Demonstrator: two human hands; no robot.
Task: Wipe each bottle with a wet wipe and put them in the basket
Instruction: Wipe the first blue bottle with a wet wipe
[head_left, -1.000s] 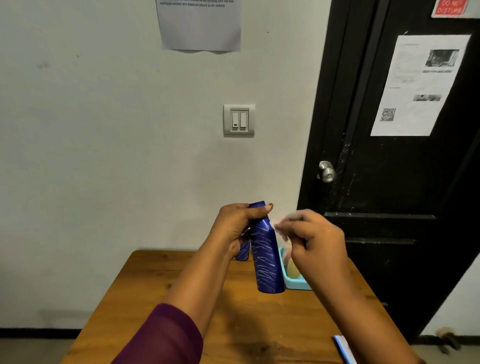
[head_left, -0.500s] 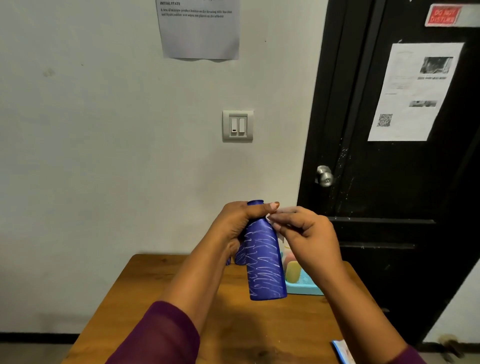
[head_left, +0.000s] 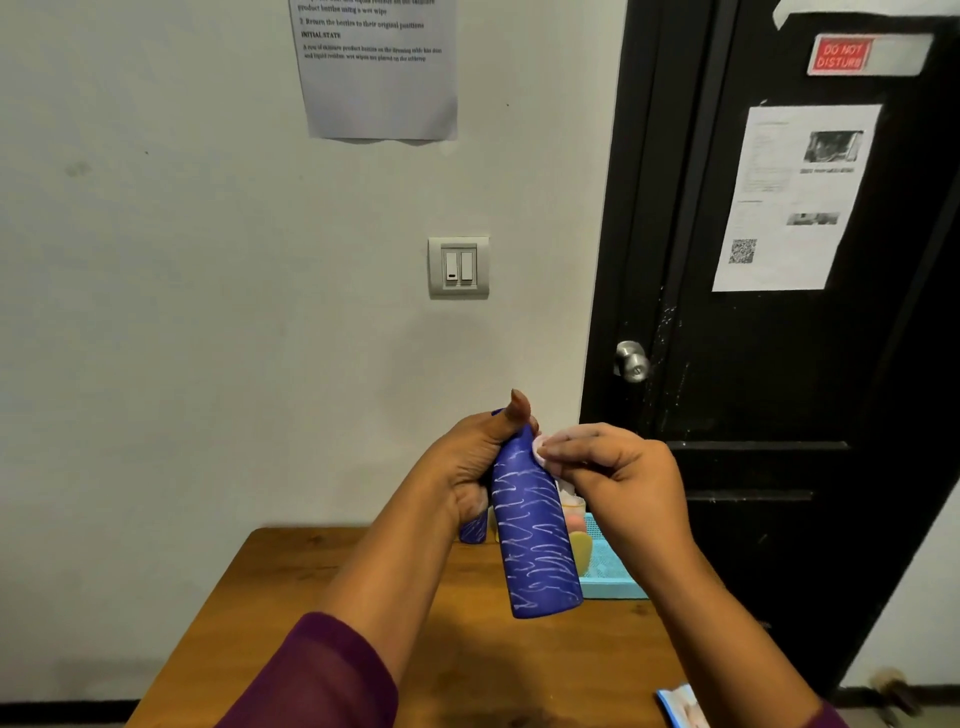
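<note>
A wooden table (head_left: 322, 587) is standing against a pale wall beside a black door (head_left: 779, 364), and a blue-edged packet (head_left: 680, 704), probably the wipes, is poking in at the near edge. Above the table, the left hand (head_left: 467, 462) is closed around the neck of a tall blue bottle (head_left: 535, 535), holding it clear of the wood and tilted slightly. The right hand (head_left: 618, 478) is curled shut, pinching a white wipe (head_left: 540, 448) against the bottle's shoulder.

The bottle is looking rigid, smooth and fairly light; once damp it is likely turning slippery, so the narrow neck or the mid-body are the safer places to grip.

Further back, a turquoise basket (head_left: 608, 571) is sitting by the door side with something yellow inside, and a smaller blue bottle (head_left: 472, 530) is standing behind the left wrist.

Compared with a second ago, the bottle is hanging higher, and the right hand, then apart from it, is now pressing the wipe onto it.
</note>
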